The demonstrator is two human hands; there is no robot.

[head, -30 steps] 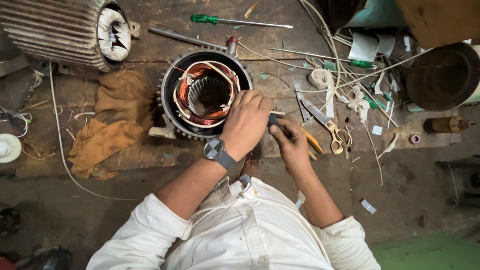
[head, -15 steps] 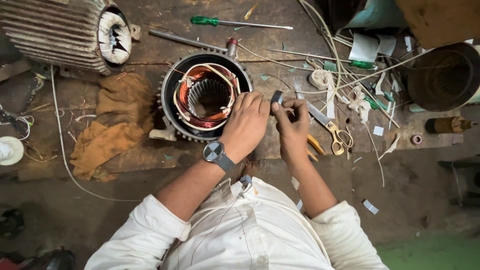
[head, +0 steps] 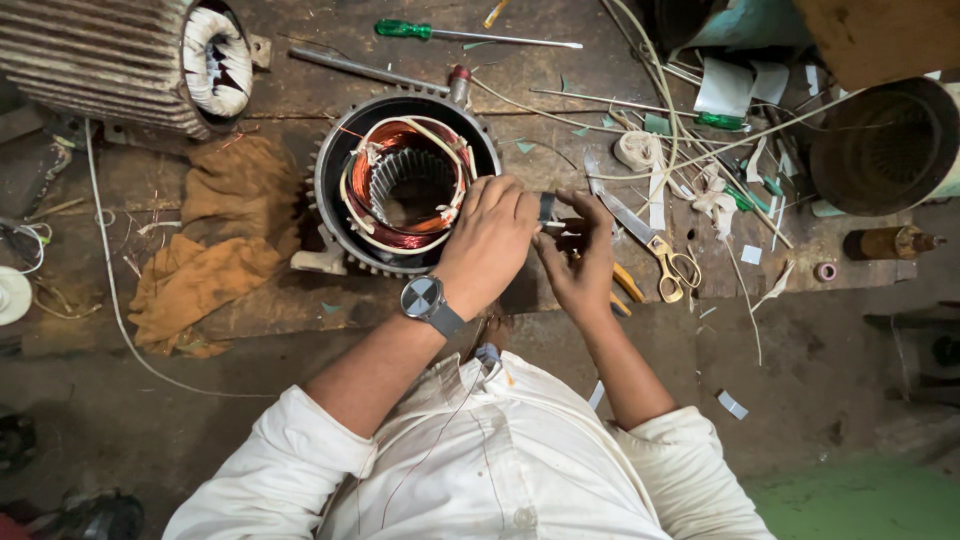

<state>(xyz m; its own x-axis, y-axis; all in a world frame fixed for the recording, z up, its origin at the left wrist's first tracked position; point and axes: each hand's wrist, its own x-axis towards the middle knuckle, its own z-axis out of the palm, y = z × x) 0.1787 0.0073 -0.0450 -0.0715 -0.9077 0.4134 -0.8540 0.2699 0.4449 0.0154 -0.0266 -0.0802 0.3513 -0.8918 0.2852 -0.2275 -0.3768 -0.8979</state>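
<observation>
- Small dark strip (head: 547, 207), maybe tape or an insulation piece, is pinched between both hands just right of the motor stator (head: 405, 182), over the stator's right rim.
- Left hand (head: 487, 243): fingers curled narrow, fingertips closed on the strip's left side; wristwatch (head: 424, 298) on that wrist.
- Right hand (head: 580, 255): thumb and forefinger pinched on the strip's right side, other fingers folded; whether it also holds something thin under the strip, cannot tell.
- Key relation: strip sits between the two hands, both touching it, neither clearly nearer; its long axis looks roughly upright in the view, pointing away from the body. Stator lies left of the grip, nearer the left hand.
- Stator: ribbed round housing, copper windings with white sleeving inside, bore facing up, resting on the dirty workbench (head: 560, 75).
- Around: scissors (head: 650, 240) with yellow handles just right of the right hand; green-handled screwdriver (head: 470, 35) at far edge; orange rag (head: 205, 260) left of the stator; second ribbed motor body (head: 120, 60) top left; loose white strings and paper scraps to the right.
</observation>
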